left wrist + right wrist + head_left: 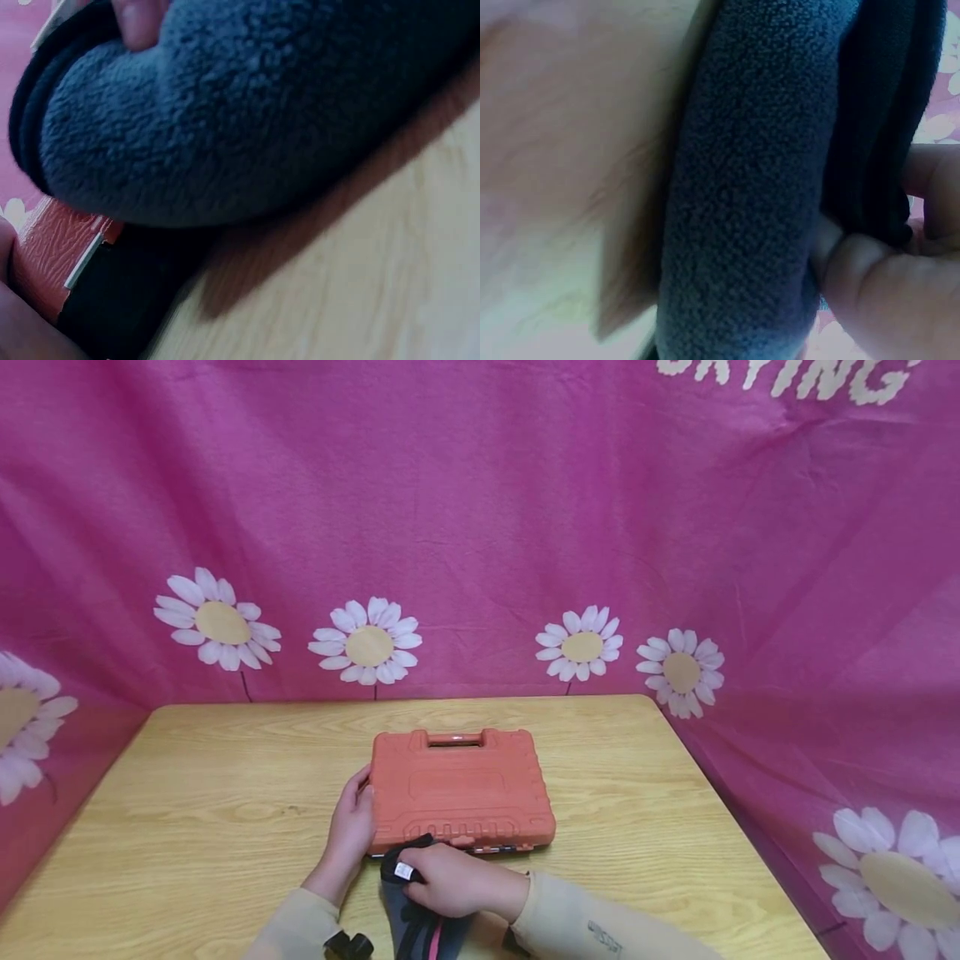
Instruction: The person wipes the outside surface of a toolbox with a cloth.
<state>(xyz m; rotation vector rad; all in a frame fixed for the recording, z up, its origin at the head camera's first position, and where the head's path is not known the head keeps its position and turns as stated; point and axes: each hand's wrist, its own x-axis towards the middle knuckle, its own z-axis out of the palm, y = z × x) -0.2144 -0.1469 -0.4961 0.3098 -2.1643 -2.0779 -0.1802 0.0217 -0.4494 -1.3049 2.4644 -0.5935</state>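
An orange hard plastic case (459, 787) lies flat on the wooden table, its carrying handle towards the back. My left hand (349, 828) rests along the left side of the case, fingers touching that edge. In front of the case, my right hand (453, 881) pinches a grey fleece item (396, 902) with black edging, a white label and a pink strip. The right wrist view shows the thumb against the black edge of the fleece (742, 180). Fleece (225, 127) fills much of the left wrist view, partly blocking the case (52, 259). Its full shape is hidden.
The light wooden table (225, 810) extends around the case, with its far edge against a pink curtain (465, 510) printed with white daisies. A similar curtain hangs at both sides. Black wrist devices sit near both cuffs.
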